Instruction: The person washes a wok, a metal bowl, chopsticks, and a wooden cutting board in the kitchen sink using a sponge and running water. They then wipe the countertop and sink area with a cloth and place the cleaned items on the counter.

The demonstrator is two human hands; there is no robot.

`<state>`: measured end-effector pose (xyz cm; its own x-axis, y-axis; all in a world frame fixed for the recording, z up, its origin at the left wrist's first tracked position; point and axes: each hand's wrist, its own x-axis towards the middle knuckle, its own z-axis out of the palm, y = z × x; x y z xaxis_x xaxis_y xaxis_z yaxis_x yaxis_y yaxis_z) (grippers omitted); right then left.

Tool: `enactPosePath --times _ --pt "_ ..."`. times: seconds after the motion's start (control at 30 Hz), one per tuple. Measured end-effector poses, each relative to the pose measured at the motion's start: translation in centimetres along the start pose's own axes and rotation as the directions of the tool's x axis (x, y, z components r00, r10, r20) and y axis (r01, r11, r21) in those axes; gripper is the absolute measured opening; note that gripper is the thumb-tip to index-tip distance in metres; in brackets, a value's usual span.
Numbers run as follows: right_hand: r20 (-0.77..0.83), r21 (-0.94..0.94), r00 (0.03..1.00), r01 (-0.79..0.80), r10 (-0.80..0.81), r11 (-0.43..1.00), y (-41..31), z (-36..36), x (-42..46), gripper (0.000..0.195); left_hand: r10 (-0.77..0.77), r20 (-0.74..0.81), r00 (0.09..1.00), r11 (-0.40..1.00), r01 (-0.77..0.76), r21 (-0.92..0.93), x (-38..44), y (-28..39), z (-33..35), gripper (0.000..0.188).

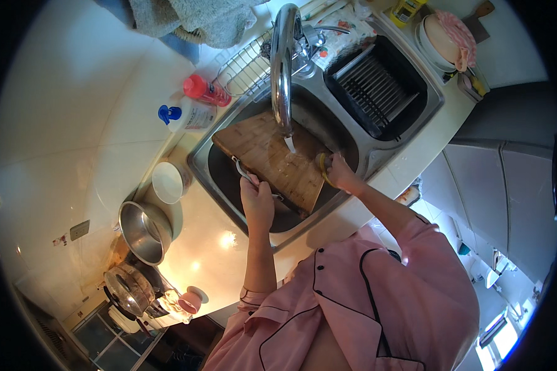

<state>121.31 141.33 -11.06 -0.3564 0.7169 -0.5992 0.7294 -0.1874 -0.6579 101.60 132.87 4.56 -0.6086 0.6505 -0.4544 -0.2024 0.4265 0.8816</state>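
Note:
A thick wooden cutting board (269, 153) lies tilted over the left basin of a steel sink (216, 183). My left hand (256, 201) grips the metal handle (242, 170) on the board's near edge. At the board's right side, my right hand (342, 174) holds a yellow-rimmed scrubber (326, 168) whose exact kind is hard to make out. A chrome faucet (282, 74) arches above, and water (290, 144) runs from its spout onto the wood.
A black dish rack (376, 88) fills the right basin. Left of the sink stand a pump bottle (192, 115), a red-capped bottle (209, 90), a white bowl (169, 182) and a steel bowl (145, 232). Farther off are a lidded pot (129, 288) and a pink cup (190, 302).

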Motion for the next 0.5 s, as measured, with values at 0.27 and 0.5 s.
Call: enactPosePath --times 0.27,0.5 --pt "-0.024 0.412 0.95 0.294 -0.312 0.862 -9.4 0.9 -5.9 0.035 0.075 -0.012 0.997 0.99 -0.073 0.125 0.7 -1.0 -0.9 0.015" --pt "-0.324 0.201 0.945 0.023 0.044 0.979 -0.5 6.2 11.3 0.042 0.065 0.018 0.998 0.992 -0.067 0.11 0.9 -0.6 -1.5 0.015"
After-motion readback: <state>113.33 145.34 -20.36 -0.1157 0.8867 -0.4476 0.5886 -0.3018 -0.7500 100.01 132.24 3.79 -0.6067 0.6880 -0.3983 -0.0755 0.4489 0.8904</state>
